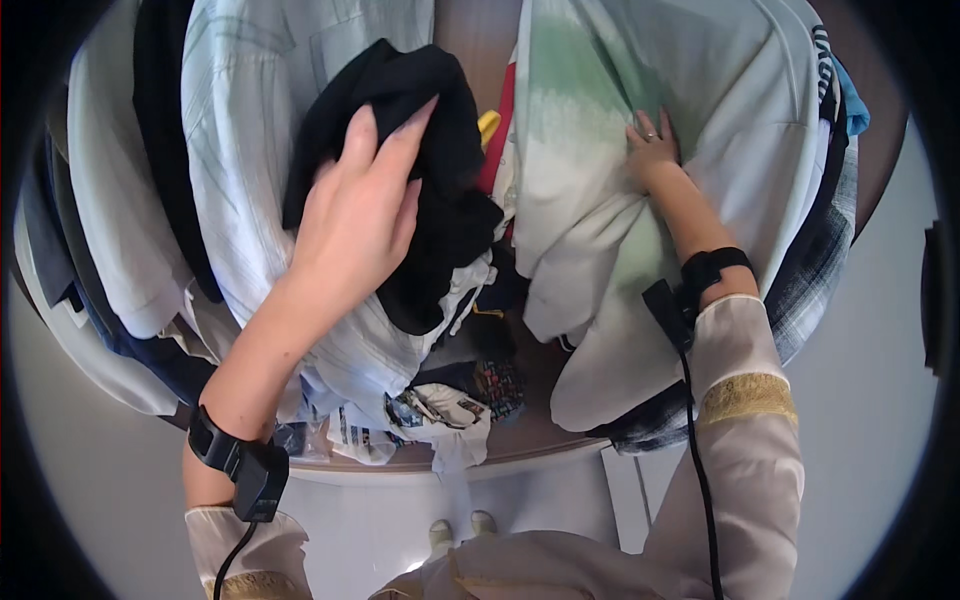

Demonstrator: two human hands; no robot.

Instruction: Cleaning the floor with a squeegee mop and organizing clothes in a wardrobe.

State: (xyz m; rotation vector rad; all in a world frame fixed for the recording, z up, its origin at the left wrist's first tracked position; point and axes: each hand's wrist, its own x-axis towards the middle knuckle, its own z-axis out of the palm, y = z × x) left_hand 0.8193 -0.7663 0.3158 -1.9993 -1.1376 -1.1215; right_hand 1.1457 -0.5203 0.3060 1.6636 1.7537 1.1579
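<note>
My left hand (360, 202) is on a bunched black cloth garment (442, 157), its back towards me and two fingers stretched over the folds. The other fingertips are tucked out of sight against the cloth. Under and beside the black garment spreads a white garment with stitched seams (232, 150). Over on the right, my right hand (652, 154), with a ring on one finger, rests on a pale sweatshirt-like garment with a green patch (585, 195). Its fingers are slightly apart, and creases run in the cloth around them.
Layered clothes, among them a light long garment (120, 217), drape over the left side of a brown tabletop (544, 390). Small crumpled patterned cloths (442, 412) lie near its front edge. A plaid garment (814, 277) hangs at right. Black cables (697, 450) run from both wrist-worn devices.
</note>
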